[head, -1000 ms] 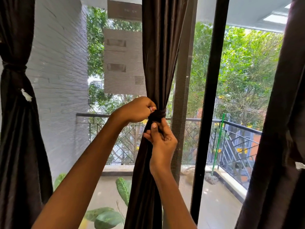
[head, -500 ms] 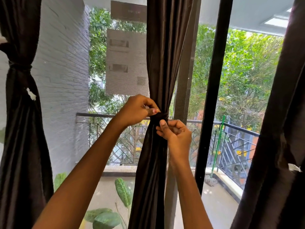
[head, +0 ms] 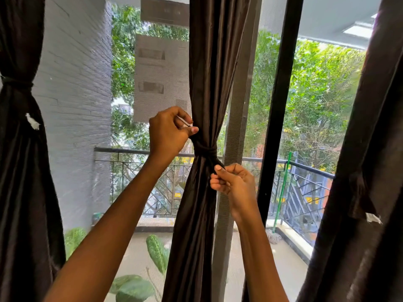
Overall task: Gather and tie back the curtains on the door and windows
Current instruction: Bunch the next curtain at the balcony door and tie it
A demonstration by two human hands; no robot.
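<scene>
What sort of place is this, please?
Likely a home room opening onto a balcony: dark curtains hang at a glass door, with a metal railing and trees beyond.

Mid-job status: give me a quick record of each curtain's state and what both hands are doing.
left curtain: gathered, band wrapped around it
middle curtain: gathered, tie wrapped around it
left hand: pinches the tie at its upper left side
right hand: pinches the tie end at its lower right
right curtain: no band seen around it
</scene>
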